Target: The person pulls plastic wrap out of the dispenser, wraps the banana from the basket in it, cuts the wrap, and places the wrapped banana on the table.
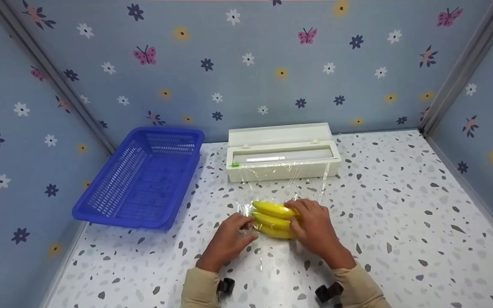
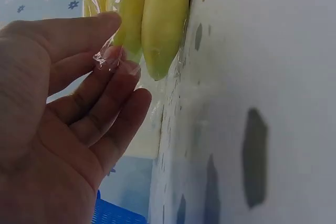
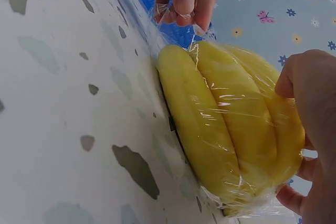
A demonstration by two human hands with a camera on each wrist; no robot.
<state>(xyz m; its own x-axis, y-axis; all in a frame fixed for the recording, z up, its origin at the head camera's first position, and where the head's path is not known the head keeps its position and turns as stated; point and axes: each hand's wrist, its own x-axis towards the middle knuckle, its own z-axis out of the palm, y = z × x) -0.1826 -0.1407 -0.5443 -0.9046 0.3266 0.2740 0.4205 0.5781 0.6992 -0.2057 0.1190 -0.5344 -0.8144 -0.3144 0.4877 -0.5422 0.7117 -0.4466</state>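
Observation:
Several yellow bananas (image 1: 274,221) with greenish tips lie side by side on the speckled table, wrapped in clear cling film (image 3: 226,103). At their left tips my left hand (image 1: 231,237) pinches a gathered bit of the film between thumb and fingers, clearly seen in the left wrist view. My right hand (image 1: 315,224) grips the bananas from the right, with thumb and fingers spread around that end. The film fits closely over the fruit and bunches up near both ends. Behind the hands, a white cling film dispenser (image 1: 283,173) stands with its lid raised.
Film stretches from the dispenser's front edge toward the bananas. A small green piece (image 1: 235,164) sits at the dispenser's left end. To the left stands a blue plastic basket (image 1: 137,223). Flower-patterned walls (image 1: 263,55) enclose the table at the back and sides.

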